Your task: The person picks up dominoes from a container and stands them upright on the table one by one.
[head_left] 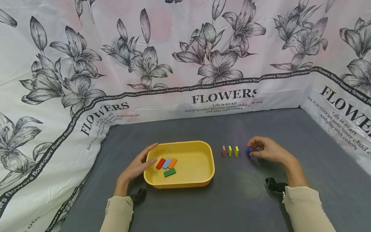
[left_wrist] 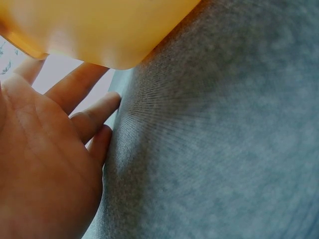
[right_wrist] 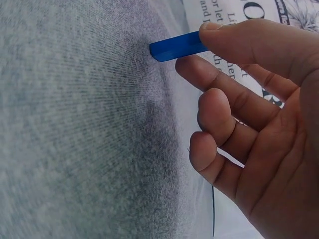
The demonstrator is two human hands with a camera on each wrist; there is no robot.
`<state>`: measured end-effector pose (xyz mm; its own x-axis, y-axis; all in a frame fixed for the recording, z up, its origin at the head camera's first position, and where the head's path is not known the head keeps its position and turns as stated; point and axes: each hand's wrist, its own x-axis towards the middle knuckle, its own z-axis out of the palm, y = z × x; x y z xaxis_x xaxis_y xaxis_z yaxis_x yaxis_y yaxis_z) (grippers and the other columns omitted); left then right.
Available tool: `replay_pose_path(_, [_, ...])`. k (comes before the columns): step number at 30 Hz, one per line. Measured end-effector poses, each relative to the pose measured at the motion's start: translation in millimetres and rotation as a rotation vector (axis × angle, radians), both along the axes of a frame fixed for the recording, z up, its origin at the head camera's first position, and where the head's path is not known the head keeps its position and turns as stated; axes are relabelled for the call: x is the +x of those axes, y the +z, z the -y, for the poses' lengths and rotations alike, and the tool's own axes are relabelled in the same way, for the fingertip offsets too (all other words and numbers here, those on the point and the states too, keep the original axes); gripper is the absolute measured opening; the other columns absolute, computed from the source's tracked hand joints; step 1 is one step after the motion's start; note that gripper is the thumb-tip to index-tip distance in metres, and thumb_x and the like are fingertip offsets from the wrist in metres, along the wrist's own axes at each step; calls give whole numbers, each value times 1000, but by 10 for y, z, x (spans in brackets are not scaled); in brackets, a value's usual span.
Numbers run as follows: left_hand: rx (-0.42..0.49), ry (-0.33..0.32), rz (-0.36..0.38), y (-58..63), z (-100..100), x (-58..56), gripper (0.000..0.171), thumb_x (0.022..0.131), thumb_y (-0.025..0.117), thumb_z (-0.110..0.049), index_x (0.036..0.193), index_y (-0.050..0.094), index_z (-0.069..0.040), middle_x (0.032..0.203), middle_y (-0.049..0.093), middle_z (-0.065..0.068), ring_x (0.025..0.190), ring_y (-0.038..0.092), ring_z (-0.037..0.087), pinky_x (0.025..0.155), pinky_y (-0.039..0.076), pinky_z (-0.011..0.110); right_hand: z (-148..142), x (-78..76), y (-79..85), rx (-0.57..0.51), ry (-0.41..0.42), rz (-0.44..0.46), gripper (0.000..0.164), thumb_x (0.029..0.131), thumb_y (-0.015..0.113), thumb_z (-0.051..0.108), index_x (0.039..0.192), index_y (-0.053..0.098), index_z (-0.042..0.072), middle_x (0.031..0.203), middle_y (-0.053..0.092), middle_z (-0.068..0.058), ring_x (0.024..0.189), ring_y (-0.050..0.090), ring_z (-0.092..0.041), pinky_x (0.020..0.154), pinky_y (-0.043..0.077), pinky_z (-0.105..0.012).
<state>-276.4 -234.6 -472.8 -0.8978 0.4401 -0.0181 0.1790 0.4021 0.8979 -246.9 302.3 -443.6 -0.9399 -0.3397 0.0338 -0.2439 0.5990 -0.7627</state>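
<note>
in the head view, a yellow tub [head_left: 191,167] sits on the grey desk [head_left: 220,206]. the left hand [head_left: 140,164] is at its left end, fingers extended along the outside and the thumb lying over the rim. inside, toward the left, a red block [head_left: 160,163], a light blue block [head_left: 166,163] and an orange block [head_left: 172,163] lie side by side, with a green block [head_left: 169,172] just in front. right of the tub stand a pink block [head_left: 223,151], a yellow block [head_left: 230,151] and a second yellow block [head_left: 236,151], upright and apart. beyond them the right hand [head_left: 268,150] pinches an upright dark blue block [head_left: 249,152].

in the left wrist view, the fingers are spread, some reaching behind the tub wall; the thumb is hidden.

in the right wrist view, the thumb presses on the dark blue block near one end, while the other end points toward the desk; i cannot tell whether it touches.
</note>
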Motion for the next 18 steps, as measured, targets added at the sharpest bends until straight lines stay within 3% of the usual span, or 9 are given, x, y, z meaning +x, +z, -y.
replay_pose_path(18, [3,4,4,1,4,11,61,102,61,-33,157,34,-38,168,27,2,150,35,35,120,32,61,-1,7,11,33,-29,5,30,86,76,5,113,63,0,107,68,-16,84,62,-13,64,53,-29])
